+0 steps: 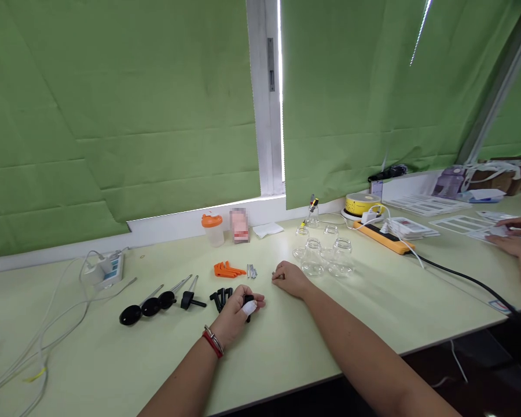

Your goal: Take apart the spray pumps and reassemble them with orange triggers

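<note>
My left hand [237, 313], with white tape on its thumb, is closed around a black plastic piece [248, 299], which is partly covered by the fingers. My right hand [292, 280] is pinched just above the table, to the right of a few small metal pins [252, 271]; something tiny may be at its fingertips, too small to name. Similar black plastic pieces [219, 299] lie beside my left hand. Orange plastic pieces [226, 270] lie behind them. Farther left are several round black parts with metal rods [151, 307]. Clear glass jars [312, 259] stand behind my right hand.
An orange-lidded cup [212, 230] and a white tissue [268, 230] are near the wall. An orange power strip [384, 238] with a black cable lies right. White cables [47, 330] run across the left side. Another person's hands [514, 240] rest on papers at far right.
</note>
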`<state>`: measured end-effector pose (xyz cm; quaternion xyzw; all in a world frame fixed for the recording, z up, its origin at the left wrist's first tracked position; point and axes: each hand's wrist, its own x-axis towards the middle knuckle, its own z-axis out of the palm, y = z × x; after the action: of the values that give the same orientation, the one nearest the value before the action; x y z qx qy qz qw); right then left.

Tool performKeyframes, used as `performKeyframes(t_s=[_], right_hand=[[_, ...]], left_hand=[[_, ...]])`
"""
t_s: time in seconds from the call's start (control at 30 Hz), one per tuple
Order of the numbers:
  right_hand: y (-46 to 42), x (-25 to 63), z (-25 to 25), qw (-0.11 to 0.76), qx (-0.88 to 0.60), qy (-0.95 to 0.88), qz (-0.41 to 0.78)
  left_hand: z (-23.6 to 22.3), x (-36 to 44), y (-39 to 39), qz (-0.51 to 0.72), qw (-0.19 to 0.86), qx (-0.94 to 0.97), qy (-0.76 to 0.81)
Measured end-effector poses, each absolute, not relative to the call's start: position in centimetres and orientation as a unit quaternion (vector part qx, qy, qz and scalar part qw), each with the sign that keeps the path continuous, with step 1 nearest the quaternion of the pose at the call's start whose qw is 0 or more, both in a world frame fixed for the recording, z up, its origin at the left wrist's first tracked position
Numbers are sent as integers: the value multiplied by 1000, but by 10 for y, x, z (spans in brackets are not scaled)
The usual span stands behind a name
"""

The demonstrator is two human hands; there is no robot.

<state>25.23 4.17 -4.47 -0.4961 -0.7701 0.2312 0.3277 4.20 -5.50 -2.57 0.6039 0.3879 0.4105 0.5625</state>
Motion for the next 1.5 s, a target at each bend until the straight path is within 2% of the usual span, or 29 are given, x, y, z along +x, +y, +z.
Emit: performKeyframes(t_s=[0.5,0.67,0.9,1.1,1.27,1.5], right_hand=[[39,249,-44,312,-478,-805,161],[36,248,-37,348,-452,-809,140],[11,226,-19,430,-337,-785,291],[-10,205,-15,403,-259,-745,464],[-12,203,-14,400,-256,-743,472],[-11,202,-13,408,-253,-768,424]], left_hand=[[-23,38,-55,399,529,641,387],[-15,41,-58,386,530,632,413],[-16,40,-56,377,539,628,416],[-25,38,-51,384,525,653,389],[-25,39,-51,383,534,653,377],[-17,42,-55,383,546,648,369]])
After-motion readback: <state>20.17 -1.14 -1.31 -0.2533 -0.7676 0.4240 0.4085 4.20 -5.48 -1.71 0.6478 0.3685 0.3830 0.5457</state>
